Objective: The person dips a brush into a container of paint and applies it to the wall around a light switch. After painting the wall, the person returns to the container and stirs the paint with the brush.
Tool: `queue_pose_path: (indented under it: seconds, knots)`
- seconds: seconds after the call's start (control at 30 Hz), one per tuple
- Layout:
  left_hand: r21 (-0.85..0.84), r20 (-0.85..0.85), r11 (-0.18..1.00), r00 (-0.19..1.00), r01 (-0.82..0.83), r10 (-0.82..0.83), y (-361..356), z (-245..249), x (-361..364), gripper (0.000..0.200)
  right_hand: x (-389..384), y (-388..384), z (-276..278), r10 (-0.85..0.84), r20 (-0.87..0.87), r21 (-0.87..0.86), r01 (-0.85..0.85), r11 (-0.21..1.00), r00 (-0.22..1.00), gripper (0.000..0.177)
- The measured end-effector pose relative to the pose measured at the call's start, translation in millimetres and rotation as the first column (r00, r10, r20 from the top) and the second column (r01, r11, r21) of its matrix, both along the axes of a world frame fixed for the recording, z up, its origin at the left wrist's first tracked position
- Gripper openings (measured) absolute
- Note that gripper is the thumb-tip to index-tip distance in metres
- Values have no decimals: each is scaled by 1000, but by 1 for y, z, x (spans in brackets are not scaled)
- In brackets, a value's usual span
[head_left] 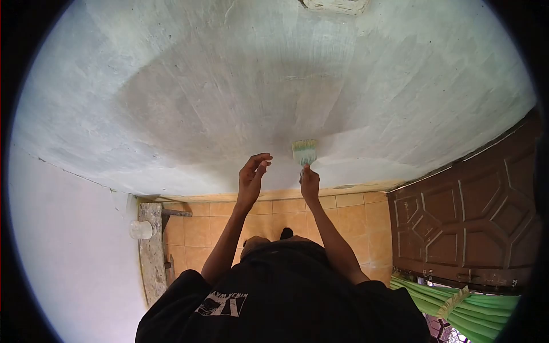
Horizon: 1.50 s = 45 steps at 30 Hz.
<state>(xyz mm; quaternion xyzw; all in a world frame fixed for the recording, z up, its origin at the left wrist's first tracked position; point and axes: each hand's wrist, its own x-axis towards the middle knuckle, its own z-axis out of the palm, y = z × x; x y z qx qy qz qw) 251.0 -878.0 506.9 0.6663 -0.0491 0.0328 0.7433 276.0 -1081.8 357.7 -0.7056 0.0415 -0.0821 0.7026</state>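
Observation:
My right hand [310, 184] is closed round the handle of a wide paintbrush [304, 153]. The brush has a whitish, paint-stained body, and its yellowish bristles point up at the pale wall [229, 103]; whether they touch it I cannot tell. My left hand [252, 176] is raised to the left of the brush, fingers bent and thumb apart, holding nothing. Darker, damp-looking patches spread over the wall above both hands.
A worn wooden bench [151, 251] stands at the left with a clear jar [141, 230] on it. Orange tiles [289, 223] cover the floor. At the right are a brown panelled door [469, 211] and a green curtain [486, 311].

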Motion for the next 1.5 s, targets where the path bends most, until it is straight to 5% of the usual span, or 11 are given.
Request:
queue_pose_path:
  seconds: [0.27, 0.47, 0.53, 0.73, 0.87, 1.07, 1.3, 1.43, 1.5]
  knots:
    - [32, 29, 999, 1000, -7, 6, -2, 0, 9, 27, 40, 17, 86, -30, 203, 94, 11, 995, 979, 53]
    - [34, 17, 999, 1000, -5, 5, -5, -4, 9, 26, 10, 10, -17, -41, 52, 123, 35, 992, 998, 56]
    - [43, 10, 999, 1000, 1, -2, -3, -4, 6, 27, -8, 0, -30, -60, 9, -1, 60, 998, 998, 55]
    - [39, -8, 999, 1000, -5, 6, 1, -18, 7, 26, 20, 10, 21, -66, 236, 117, 39, 992, 970, 53]
    - [26, 10, 1000, 1000, 12, -12, 3, -19, 10, 26, 47, 17, 33, -34, 216, 145, 2, 989, 976, 55]
    - [27, -22, 1000, 1000, 12, -11, 1, -18, 5, 27, 6, 8, -55, -54, 36, -22, 55, 998, 998, 58]
    - [57, -29, 998, 1000, 12, -11, 6, -24, 5, 28, 28, 16, 4, -26, 139, 100, 12, 995, 990, 49]
    - [41, -39, 999, 999, 5, -4, 3, -21, 2, 28, 32, 18, -52, 13, 34, 290, -22, 957, 999, 49]
    - [24, -46, 1000, 999, 0, 1, 2, -22, -1, 28, 6, 10, -94, -38, -63, 121, 45, 992, 997, 55]
